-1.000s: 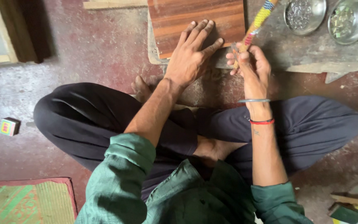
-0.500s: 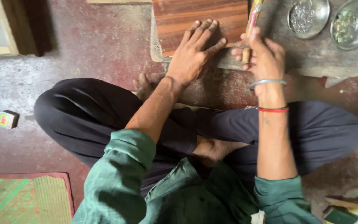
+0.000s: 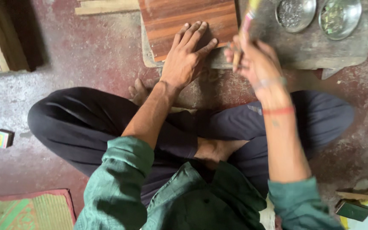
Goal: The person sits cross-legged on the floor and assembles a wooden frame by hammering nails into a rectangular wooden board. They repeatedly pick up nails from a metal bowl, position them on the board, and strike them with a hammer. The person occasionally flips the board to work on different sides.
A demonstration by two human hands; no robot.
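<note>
The left hand [image 3: 188,55] lies spread flat on the wooden board [image 3: 179,17]; beside the board, the blurred right hand [image 3: 252,59] grips a striped stick [image 3: 245,25].

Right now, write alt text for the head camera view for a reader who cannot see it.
A person sitting cross-legged on a reddish floor presses the left hand flat on a striped wooden board while the blurred right hand grips a stick-like tool. Two metal bowls sit on a grey slab beyond.

A reddish-brown striped wooden board [image 3: 184,19] lies flat on a grey slab; a thin multicoloured stick [image 3: 245,25], blurred, stands tilted just beside it.
</note>
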